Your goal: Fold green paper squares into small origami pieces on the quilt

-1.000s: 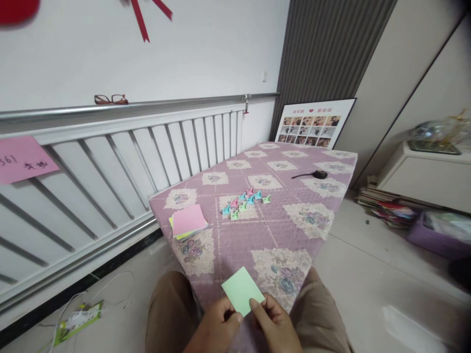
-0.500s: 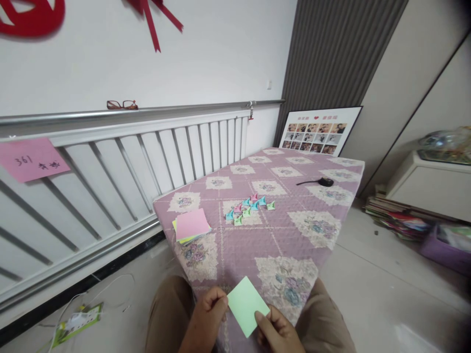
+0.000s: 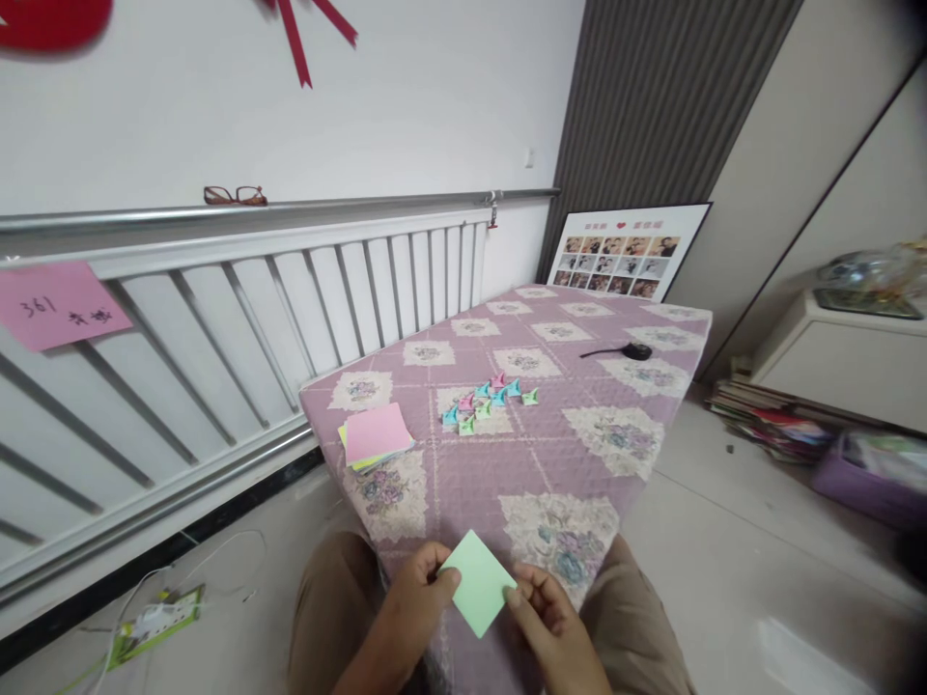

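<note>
A light green square of paper is held up with one corner pointing away from me, over the near end of the table. My left hand pinches its left corner between thumb and fingers. At the right corner, my right hand grips the sheet the same way. The paper looks flat, and I cannot make out any crease. Beyond it, several small folded paper figures in pink, blue and green stand grouped on the tablecloth. A stack of coloured paper squares, pink on top, lies at the table's left edge.
The purple floral tablecloth covers a table narrowing toward me. A black round object with a thin tail lies at the far right. The white radiator runs along the left. A power strip rests on the floor.
The green paper has shifted slightly up and left. My right hand has moved its grip from the lower right edge to the right corner; my left still pinches the left corner.
</note>
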Action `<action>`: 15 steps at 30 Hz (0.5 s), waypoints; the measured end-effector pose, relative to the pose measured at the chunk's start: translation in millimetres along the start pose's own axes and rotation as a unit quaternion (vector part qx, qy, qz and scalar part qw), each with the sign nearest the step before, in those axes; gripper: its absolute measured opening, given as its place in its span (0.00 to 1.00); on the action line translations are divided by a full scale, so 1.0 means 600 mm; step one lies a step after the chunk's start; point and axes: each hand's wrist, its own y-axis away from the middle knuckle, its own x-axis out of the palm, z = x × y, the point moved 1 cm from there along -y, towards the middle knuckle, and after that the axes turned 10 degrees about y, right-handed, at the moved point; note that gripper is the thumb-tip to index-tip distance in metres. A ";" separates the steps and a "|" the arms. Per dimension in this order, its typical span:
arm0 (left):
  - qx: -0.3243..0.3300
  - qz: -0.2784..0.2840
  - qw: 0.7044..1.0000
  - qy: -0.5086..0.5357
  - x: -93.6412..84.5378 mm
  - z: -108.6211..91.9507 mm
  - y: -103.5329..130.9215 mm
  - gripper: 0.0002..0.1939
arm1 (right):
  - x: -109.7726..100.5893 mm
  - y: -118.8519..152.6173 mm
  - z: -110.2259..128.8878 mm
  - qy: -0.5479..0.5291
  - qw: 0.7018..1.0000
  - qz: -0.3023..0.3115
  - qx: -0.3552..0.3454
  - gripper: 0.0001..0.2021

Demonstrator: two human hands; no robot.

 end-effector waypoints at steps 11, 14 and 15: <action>0.005 0.015 1.000 0.001 0.023 0.020 -0.045 0.07 | -0.011 -0.009 0.020 0.086 0.996 -0.021 -0.015 0.17; 0.026 0.020 0.999 -0.001 0.030 0.029 -0.062 0.08 | -0.014 -0.018 0.028 0.095 0.993 -0.053 -0.044 0.18; 0.026 0.023 0.999 -0.002 0.031 0.032 -0.068 0.08 | -0.016 -0.021 0.029 0.101 0.992 -0.060 -0.053 0.17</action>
